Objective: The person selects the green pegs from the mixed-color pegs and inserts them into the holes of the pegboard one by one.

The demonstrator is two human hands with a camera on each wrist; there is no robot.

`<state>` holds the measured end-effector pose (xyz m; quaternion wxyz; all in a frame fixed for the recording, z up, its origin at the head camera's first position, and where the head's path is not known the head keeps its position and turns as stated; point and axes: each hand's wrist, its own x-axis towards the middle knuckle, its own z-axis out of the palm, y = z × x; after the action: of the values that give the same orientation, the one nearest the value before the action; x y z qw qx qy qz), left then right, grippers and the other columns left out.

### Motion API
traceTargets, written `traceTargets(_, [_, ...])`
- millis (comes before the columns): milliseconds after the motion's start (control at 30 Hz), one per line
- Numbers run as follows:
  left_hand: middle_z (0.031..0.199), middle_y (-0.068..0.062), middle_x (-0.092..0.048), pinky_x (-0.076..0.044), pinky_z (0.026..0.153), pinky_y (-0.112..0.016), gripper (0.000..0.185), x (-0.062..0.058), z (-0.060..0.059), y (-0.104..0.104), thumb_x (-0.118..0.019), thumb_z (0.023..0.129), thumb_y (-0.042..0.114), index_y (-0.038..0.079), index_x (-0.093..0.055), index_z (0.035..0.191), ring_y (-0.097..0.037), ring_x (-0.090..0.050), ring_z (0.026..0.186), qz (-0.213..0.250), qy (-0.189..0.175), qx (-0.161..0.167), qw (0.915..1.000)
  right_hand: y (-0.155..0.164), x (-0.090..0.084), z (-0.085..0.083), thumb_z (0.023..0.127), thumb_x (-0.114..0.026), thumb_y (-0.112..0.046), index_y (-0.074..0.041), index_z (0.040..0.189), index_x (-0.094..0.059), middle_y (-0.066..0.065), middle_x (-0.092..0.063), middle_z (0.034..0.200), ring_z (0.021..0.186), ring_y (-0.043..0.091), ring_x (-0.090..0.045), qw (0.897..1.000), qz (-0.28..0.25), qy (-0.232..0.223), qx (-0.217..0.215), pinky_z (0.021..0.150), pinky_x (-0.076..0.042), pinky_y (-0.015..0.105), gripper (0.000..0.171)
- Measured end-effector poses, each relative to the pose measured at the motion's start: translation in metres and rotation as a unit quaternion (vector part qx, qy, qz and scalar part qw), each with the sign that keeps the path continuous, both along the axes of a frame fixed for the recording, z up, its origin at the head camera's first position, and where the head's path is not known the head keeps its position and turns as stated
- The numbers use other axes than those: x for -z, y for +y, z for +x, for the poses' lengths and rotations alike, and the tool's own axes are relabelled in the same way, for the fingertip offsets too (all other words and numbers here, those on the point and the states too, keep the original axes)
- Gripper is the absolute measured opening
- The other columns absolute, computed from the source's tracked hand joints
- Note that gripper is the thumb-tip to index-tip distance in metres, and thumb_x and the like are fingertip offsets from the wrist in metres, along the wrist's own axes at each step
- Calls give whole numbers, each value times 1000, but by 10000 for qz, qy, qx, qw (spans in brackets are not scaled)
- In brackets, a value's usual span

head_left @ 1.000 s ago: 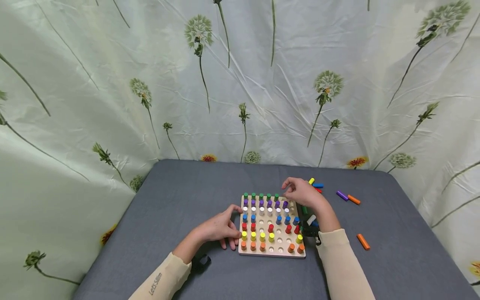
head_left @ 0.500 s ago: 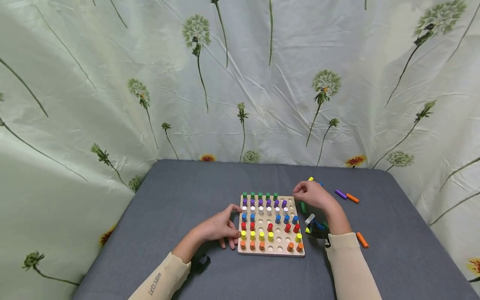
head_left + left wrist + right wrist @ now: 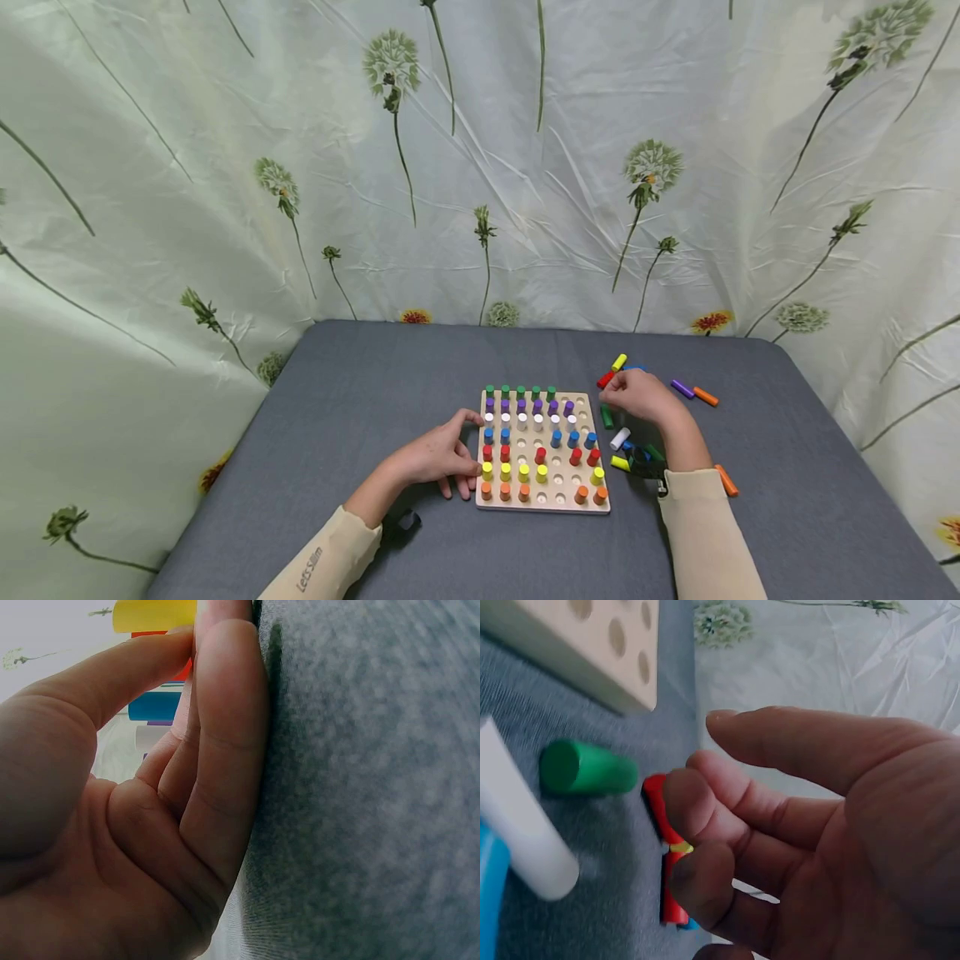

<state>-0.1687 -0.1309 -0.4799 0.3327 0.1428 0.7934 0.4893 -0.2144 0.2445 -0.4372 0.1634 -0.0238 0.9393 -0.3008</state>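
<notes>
A wooden pegboard (image 3: 550,502) lies flat on the table, with rows of coloured pegs standing in its holes. Along its left edge rests my left hand (image 3: 438,454), its thumb and a finger touching the side. Close up in the left wrist view, the fingers of that hand (image 3: 165,787) look only slightly bent. Right of the board, my right hand (image 3: 641,396) hovers just above a lying green peg (image 3: 607,417). In the right wrist view, its fingers curl loosely, thumb apart, with nothing between them; the green peg (image 3: 589,768) sits apart from them.
Near the right hand lie a white peg (image 3: 619,439), a red peg (image 3: 605,380) and yellow pegs (image 3: 618,362). A purple peg (image 3: 682,388) and orange peg (image 3: 705,397) lie farther right. Another orange peg (image 3: 726,481) is partly behind the right sleeve. A patterned curtain (image 3: 450,167) hangs behind the table.
My right hand has moved from above the board's far right corner to the right and nearer, over the loose pegs. The left hand stays at the board's edge.
</notes>
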Motion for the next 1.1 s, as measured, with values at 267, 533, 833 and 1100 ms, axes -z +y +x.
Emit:
traceTargets(267, [83,-8,-78,-56,47,-30,65,2,0,-1,-75,97,12,19,-35,148,-16,-73,62,13,-6,22,10000,6,5,0,100,-71,-31,-7,89,-70,2,-63,81,74,18,-53,9979,438,-473,59,64,-41,29,26])
traceTargets(533, [83,-7,-78,-55,46,-29,65,1,0,0,-75,96,12,18,-35,148,-15,-73,62,-17,22,21,10000,3,9,-1,100,-72,-29,-9,86,-68,2,-62,79,75,18,-56,9963,617,-585,126,64,-43,29,25])
traceTargets(833, [81,-7,-78,-55,46,-29,66,0,1,0,-75,96,12,18,-34,147,-15,-73,61,2,-35,32,10000,-4,17,-6,96,-74,-26,-15,72,-63,-5,-52,68,67,14,-51,9951,852,-489,57,62,-37,30,29])
traceTargets(1100, [82,-8,-78,-55,46,-28,65,2,1,0,-76,96,11,18,-35,146,-15,-73,60,6,-35,15,10000,-15,13,-5,95,-72,-18,-7,101,-70,5,-64,90,80,20,-58,9962,853,-50,135,69,-44,33,13])
